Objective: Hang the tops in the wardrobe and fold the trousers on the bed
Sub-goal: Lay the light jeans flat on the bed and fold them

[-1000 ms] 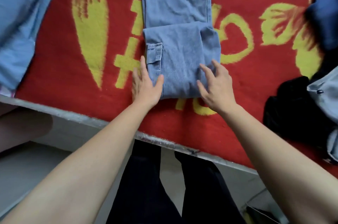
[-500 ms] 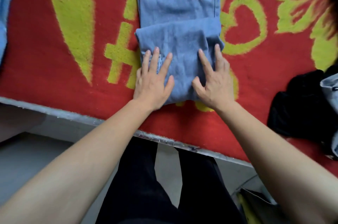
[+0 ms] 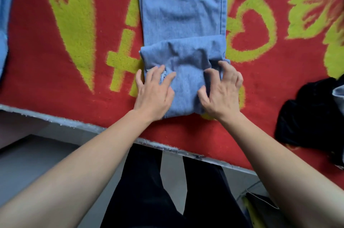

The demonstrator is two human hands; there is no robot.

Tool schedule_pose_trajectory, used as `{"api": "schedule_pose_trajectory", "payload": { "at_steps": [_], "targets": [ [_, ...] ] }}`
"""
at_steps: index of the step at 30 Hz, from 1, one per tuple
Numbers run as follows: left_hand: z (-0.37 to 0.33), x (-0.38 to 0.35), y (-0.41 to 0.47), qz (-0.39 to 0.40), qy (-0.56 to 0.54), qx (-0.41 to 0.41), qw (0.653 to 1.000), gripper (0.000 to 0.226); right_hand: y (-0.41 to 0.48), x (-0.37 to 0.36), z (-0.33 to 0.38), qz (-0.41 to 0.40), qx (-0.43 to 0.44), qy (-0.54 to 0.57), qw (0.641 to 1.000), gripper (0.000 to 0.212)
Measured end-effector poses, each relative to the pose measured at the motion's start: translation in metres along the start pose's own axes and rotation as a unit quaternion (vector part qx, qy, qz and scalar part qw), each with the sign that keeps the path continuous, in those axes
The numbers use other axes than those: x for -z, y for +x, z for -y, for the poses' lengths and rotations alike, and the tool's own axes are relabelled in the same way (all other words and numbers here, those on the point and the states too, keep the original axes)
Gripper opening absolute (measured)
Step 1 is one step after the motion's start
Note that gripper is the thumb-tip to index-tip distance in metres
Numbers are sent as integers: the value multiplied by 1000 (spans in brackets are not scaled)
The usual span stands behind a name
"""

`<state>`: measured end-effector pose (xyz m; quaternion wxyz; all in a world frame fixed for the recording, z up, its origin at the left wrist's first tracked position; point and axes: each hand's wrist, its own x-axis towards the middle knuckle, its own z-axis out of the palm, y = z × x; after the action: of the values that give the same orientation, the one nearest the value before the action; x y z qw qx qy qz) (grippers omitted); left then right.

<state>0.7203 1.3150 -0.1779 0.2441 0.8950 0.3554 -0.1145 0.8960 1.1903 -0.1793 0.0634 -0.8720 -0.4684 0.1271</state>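
Note:
Light-blue jeans [image 3: 182, 13] lie lengthwise on the bed's red and yellow blanket [image 3: 55, 78], their near end folded over into a thick layer at the bed's front. My left hand [image 3: 154, 91] presses on the left part of that fold with its fingers spread and fairly straight. My right hand [image 3: 221, 91] sits on the right part, its fingers curled into the denim and bunching the fabric at the fold's right edge.
A black garment [image 3: 307, 116] lies crumpled on the blanket at the right, with a bit of pale denim [image 3: 339, 95] over it. Blue cloth [image 3: 3, 13] shows at the far left. The bed's metal edge [image 3: 74, 121] runs just below my wrists.
Both hands have slid forward onto the folded layer. The right hand's fingers have gone from flat to curled into the denim, and the fold looks more bunched.

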Motion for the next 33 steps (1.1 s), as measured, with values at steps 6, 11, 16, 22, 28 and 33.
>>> {"api": "schedule_pose_trajectory", "payload": {
  "at_steps": [6, 11, 16, 22, 28, 33],
  "targets": [
    [-18, -3, 35, -106, 51, 74, 990, 58, 44, -10, 11, -53, 87, -54, 993, 58],
    [-12, -48, 58, -17, 53, 118, 992, 62, 53, -61, -3, 28, 68, -69, 995, 64],
    [-11, -41, 62, -1, 54, 103, 993, 63, 57, -57, -4, 38, 76, -59, 995, 63],
    [-14, -17, 39, -42, 17, 68, 997, 59, 36, -24, 7, 21, 70, -53, 996, 61],
    [-7, -22, -31, 42, 143, -96, 984, 117, -37, -5, -32, 126, 199, -42, 971, 104],
    [-9, -25, -19, 98, 190, -72, 974, 137, -33, -17, -26, 169, 162, -120, 965, 113]
  ]
}}
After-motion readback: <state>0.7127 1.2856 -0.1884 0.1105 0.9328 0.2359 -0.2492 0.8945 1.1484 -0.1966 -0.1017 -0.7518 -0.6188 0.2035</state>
